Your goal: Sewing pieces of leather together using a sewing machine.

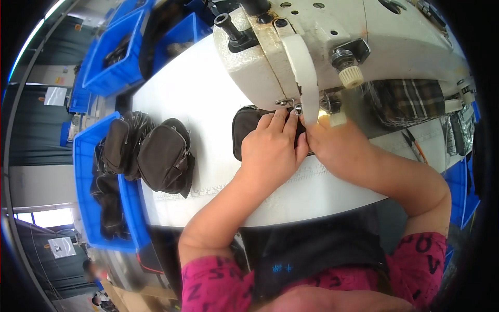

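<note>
A small black zippered pouch lies under the head of a white sewing machine, a metal zipper running along its upper edge. My left hand rests on the pouch, fingers stretched toward the needle area and thumb apart. Close beside it, my right hand is closed at the pouch's right side, by the presser foot and a small lit lamp. Its fingertips are partly hidden behind the machine's parts. The needle point cannot be made out.
Finished-looking dark pouches sit at the left of the white table, next to a blue bin holding more. Orange-handled snips lie at the right, near dark plaid fabric. More blue bins stand at the far left.
</note>
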Tool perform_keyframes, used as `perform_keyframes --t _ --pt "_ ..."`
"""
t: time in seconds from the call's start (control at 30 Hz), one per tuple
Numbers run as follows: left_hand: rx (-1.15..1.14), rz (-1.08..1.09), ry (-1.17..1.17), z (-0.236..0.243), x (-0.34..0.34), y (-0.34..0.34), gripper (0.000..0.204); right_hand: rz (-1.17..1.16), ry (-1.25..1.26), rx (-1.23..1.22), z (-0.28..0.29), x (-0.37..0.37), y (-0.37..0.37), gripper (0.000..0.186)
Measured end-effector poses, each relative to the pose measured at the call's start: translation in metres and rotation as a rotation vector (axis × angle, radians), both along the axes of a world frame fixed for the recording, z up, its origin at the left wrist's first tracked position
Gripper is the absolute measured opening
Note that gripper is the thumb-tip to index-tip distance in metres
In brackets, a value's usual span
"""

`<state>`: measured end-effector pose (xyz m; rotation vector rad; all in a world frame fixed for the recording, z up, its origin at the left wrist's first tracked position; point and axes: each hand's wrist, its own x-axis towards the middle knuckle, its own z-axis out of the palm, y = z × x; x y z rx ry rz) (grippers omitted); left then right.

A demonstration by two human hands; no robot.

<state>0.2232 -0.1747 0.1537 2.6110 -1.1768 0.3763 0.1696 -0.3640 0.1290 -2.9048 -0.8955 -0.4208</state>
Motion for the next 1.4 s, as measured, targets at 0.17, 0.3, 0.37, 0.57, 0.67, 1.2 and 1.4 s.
perform_keyframes --t 0.17,0.3,0.37,0.57,0.67,1.2,1.4 --pt "-0.017 -0.028 0.044 0.003 -0.002 0.008 0.045 -0.015 0.023 0.014 0.002 0.001 -0.003 0.029" --pt "0.025 -0.038 0.217 0.014 -0.006 0.018 0.06 0.009 0.026 0.049 0.01 0.002 -0.006 0.026" --pt "-0.102 -0.051 0.269 0.01 0.0 0.024 0.055 0.004 0.112 0.094 0.013 -0.001 0.001 0.023" --pt "-0.248 0.09 0.483 0.012 0.011 0.023 0.027 0.164 -0.001 -0.024 0.001 -0.008 0.007 0.014" --pt "-0.28 0.116 0.5 0.007 0.013 0.022 0.025 0.195 -0.163 0.042 -0.003 -0.001 0.012 0.015" --pt "-0.333 -0.087 0.119 -0.009 0.018 0.013 0.028 0.206 -0.275 0.058 -0.006 -0.008 0.015 0.012" --pt "-0.065 -0.265 0.114 -0.001 0.012 0.019 0.035 0.198 -0.254 -0.056 0.005 -0.02 0.013 0.015"
